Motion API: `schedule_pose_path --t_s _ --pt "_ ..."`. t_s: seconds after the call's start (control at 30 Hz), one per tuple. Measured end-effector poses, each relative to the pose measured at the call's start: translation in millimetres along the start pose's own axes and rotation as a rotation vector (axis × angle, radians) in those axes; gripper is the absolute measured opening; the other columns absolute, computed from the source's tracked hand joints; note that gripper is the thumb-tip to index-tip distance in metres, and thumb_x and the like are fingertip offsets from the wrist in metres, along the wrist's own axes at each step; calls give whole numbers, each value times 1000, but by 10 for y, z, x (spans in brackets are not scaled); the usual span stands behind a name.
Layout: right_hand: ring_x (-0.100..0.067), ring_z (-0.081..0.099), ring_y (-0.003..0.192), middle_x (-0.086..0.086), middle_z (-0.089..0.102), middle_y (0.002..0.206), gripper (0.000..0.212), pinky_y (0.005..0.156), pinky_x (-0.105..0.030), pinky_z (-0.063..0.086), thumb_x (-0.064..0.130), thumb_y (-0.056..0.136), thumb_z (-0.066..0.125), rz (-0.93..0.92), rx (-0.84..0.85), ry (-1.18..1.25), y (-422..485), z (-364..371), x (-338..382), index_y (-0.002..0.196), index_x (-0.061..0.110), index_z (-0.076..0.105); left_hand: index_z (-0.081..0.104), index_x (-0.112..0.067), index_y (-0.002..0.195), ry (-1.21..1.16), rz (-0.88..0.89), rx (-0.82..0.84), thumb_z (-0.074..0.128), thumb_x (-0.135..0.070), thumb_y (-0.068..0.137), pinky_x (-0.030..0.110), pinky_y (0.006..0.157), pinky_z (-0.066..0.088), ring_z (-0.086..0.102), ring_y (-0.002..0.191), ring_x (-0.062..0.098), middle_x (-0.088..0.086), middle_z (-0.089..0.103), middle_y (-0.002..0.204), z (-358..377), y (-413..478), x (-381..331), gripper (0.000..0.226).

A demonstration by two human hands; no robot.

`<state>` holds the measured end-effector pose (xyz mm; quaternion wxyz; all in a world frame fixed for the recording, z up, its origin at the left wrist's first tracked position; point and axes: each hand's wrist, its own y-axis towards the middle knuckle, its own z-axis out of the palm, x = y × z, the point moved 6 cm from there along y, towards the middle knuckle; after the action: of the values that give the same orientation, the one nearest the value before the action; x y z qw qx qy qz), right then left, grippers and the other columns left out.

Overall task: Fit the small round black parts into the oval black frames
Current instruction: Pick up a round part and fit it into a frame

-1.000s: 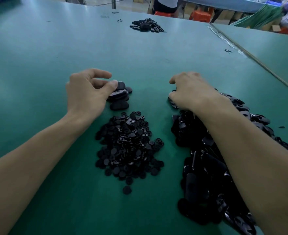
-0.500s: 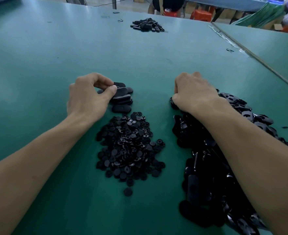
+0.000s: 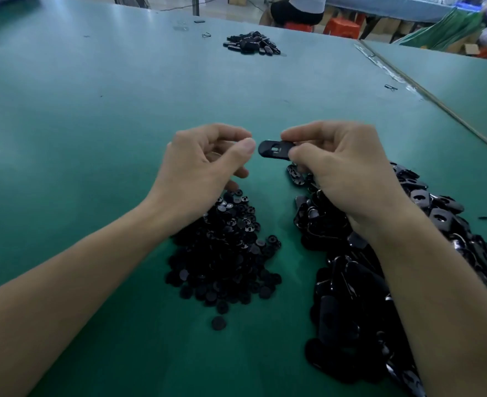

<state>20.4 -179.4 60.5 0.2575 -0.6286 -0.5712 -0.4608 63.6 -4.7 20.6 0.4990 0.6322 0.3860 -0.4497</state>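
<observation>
- Black oval plastic frame: the right hand pinches one end between thumb and forefinger, above the green desk. Its free end, with the opening, points toward the left hand.
- Left hand: thumb and forefinger are curled together just beside the free end. It cannot be told whether a round part sits between them.
- Supply: the heap of small round black plastic parts lies below the left hand. The heap of oval black frames lies under the right forearm.
- Procedure: hold the frame level and steady, centre the part over the opening, then press squarely until seated.
- Caution: a tilted part will likely jam or spring away.
</observation>
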Motion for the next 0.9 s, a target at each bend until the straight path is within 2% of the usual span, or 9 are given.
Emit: schedule_pose_path --t_s 0.1,0.2,0.33,0.5,0.6,0.77,0.9 --pt "-1 52 54 9 68 64 24 50 -10 38 -1 89 66 10 34 220 -90 50 -82 86 22 74 70 -26 95 -34 -22 109 71 -18 92 24 57 56 73 70 11 0 76 80 92 -45 -11 9" --pt "3 57 58 10 69 67 25 54 -8 41 -2 91 65 -4 66 284 -135 72 -117 90 21 74 69 -22 93 -90 -22 103 73 -13 90 22 57 55 72 70 12 -2 75 77 90 -48 -28 10" --pt "4 61 64 8 73 75 24 59 -7 44 0 92 65 -31 87 254 -167 98 -124 90 23 75 70 -18 93 -133 -18 112 74 -6 88 23 58 56 74 72 15 -1 75 78 110 -58 -53 13" --pt "-5 66 72 2 76 80 22 68 -22 53 5 91 68 -55 27 168 -194 81 -143 87 25 76 71 -15 93 -133 -14 155 73 2 86 22 62 57 74 71 14 2 76 76 145 -77 -66 19" --pt "-3 69 72 8 76 78 15 69 -19 52 11 88 71 -85 -17 133 -220 74 -131 86 25 76 71 -15 93 -146 -6 164 75 4 83 22 64 57 74 71 15 3 77 77 153 -96 -72 22" --pt "-1 66 67 12 74 73 7 67 -19 51 20 88 75 -81 -48 109 -247 57 -157 83 26 74 71 -18 94 -144 8 144 76 -6 86 20 60 55 74 70 14 1 77 78 159 -104 -98 16" --pt "-5 64 64 7 73 72 8 65 -26 55 23 85 78 -87 -23 117 -273 75 -138 79 24 73 68 -20 98 -210 11 103 73 -14 86 18 61 52 71 68 10 -1 76 76 146 -105 -120 14"
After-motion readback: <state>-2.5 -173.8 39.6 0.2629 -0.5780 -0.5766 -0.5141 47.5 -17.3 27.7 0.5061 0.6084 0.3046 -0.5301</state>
